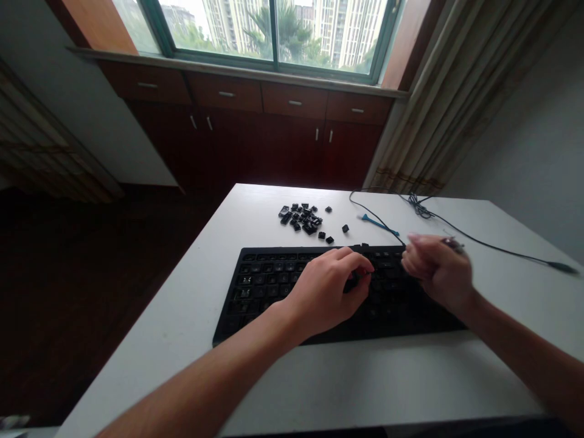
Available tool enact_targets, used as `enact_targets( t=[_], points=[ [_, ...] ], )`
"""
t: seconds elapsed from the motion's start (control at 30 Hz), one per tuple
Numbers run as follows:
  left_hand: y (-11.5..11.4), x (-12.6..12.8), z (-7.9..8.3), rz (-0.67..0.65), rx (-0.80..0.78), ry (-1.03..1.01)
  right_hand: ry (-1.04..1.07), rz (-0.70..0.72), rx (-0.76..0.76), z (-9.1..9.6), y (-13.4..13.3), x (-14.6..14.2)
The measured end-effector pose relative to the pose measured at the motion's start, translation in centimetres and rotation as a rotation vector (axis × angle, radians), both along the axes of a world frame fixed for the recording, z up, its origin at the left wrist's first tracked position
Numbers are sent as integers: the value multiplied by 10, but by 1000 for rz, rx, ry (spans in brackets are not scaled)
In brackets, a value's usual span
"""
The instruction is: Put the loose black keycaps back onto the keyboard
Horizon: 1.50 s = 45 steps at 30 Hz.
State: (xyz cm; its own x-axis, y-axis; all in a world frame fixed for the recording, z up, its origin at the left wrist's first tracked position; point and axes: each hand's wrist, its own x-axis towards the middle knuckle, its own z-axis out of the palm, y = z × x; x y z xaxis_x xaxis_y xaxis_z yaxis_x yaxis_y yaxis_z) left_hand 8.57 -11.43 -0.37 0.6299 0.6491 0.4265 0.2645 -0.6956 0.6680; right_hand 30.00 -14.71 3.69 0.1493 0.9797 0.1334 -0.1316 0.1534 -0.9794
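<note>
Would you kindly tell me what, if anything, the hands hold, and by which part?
The right hand grips a blurred, shiny object; where exactly is hidden. Whether the left hand pinches anything cannot be told.

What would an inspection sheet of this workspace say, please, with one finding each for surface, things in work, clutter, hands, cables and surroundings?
Surface: white table, bearing the items below.
Things in work: black keyboard, lying flat, some keycaps apparently missing at its left; loose black keycaps piled beyond it, a few lying apart.
Clutter: slim blue item beyond the keyboard, near the cable.
Hands: left hand over the keyboard, fingertips close together, contents unclear; right hand curled around a blurred object, not identifiable.
Cables: dark cable, partly bunched, running towards the table's right side.
Surroundings: window, reddish-brown cabinets, curtains; other people: nothing seen.
</note>
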Motion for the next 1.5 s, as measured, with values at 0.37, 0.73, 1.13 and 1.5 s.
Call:
enact_targets(
  t=[0.37, 0.73, 1.13, 1.5],
  points=[
    [-1, -1, 1, -5, -39, -3, -57, -5, -14, 6, 9, 10],
    [48, -41, 27, 309, -61, -164, 359, -10, -48, -11, 32, 17],
    [110, -98, -8, 588, 47, -105, 491, -35, 1, -26, 33, 28],
    [155, -114, -31, 576, -43, -50, 403, -116, -45, -12, 11, -9]
  ],
)
